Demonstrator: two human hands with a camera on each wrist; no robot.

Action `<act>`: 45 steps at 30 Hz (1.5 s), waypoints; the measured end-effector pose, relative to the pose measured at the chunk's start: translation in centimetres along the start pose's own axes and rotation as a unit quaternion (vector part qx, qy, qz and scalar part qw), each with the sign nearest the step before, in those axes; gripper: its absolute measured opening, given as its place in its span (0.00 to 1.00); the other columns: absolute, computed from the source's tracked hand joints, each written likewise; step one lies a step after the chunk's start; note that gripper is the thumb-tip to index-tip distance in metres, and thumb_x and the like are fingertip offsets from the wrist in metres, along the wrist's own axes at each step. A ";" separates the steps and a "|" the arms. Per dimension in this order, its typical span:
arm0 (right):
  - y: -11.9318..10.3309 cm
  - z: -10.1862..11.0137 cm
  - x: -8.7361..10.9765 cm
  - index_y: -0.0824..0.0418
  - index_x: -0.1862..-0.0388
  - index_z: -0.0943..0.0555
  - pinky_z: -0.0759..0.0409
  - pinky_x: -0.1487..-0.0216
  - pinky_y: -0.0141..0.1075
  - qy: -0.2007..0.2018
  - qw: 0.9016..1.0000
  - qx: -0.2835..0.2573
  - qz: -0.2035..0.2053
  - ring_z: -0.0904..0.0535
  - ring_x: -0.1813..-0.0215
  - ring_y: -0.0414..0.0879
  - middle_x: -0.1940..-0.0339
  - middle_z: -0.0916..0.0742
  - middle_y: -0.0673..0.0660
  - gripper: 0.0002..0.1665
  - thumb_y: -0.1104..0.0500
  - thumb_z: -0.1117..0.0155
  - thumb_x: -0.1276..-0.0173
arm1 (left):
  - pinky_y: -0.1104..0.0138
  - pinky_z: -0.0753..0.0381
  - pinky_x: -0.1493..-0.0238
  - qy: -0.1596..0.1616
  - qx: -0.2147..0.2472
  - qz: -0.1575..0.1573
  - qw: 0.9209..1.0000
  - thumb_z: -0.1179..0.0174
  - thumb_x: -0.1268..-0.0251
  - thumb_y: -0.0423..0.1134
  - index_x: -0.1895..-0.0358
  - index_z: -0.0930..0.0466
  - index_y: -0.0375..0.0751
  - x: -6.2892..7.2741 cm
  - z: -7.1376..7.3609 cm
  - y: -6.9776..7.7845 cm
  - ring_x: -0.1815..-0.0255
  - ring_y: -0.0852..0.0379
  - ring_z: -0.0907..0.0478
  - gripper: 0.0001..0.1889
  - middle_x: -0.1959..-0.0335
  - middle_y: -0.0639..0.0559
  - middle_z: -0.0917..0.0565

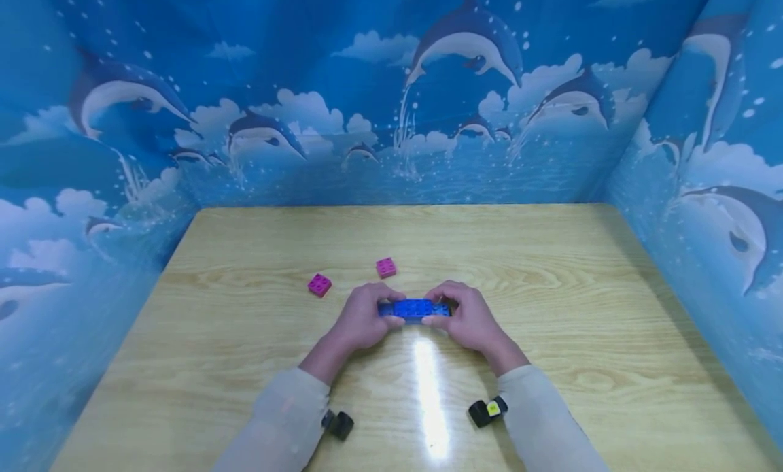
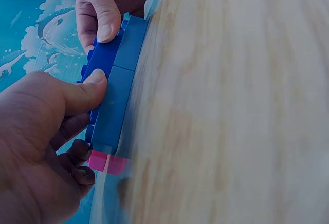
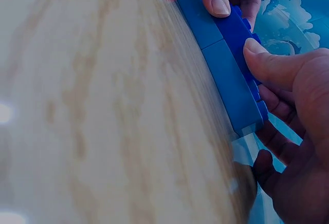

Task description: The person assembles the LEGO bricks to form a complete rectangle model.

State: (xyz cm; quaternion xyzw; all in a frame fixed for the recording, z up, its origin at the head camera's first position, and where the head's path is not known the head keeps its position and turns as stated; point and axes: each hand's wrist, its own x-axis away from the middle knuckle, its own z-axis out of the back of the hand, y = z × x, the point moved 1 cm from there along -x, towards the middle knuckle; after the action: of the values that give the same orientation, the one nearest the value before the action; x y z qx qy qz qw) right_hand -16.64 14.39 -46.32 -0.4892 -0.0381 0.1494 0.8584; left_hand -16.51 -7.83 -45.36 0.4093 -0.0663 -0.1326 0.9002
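A dark blue toy brick [image 1: 412,308] lies across two lighter blue bricks set end to end, one of them a lighter blue brick [image 2: 109,113] close to the left wrist camera. The other lighter blue brick [image 3: 234,88] shows nearest in the right wrist view. My left hand [image 1: 363,316] grips the left end of this row, its thumb on the near side and fingers behind. At the right end, my right hand [image 1: 470,316] pinches the row the same way. The row sits low at the tabletop; fingers partly cover both ends.
Beyond the hands lie two magenta bricks, one magenta brick [image 1: 319,285] to the left and another magenta brick [image 1: 386,268] nearer the middle. The wooden table [image 1: 550,254] is bordered by a dolphin-print curtain [image 1: 367,166] at the back and sides.
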 end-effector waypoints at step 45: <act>0.5 1.1 -0.7 0.58 0.48 0.16 0.23 0.53 0.47 -0.031 0.999 -0.031 0.014 0.22 0.52 0.48 0.53 0.14 0.51 0.25 0.51 0.21 0.42 | 0.62 0.26 0.66 0.020 0.033 0.005 0.999 0.22 0.53 0.35 0.52 0.15 0.44 0.6 0.5 -3.0 0.68 0.55 0.28 0.21 0.69 0.54 0.24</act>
State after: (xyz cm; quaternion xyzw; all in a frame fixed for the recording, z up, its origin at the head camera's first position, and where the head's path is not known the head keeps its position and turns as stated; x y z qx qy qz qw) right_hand -17.63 15.35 -46.07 -0.5109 -0.0626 0.1751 0.8393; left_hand -16.62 -10.30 -47.29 0.4408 -0.0551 -0.1175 0.8882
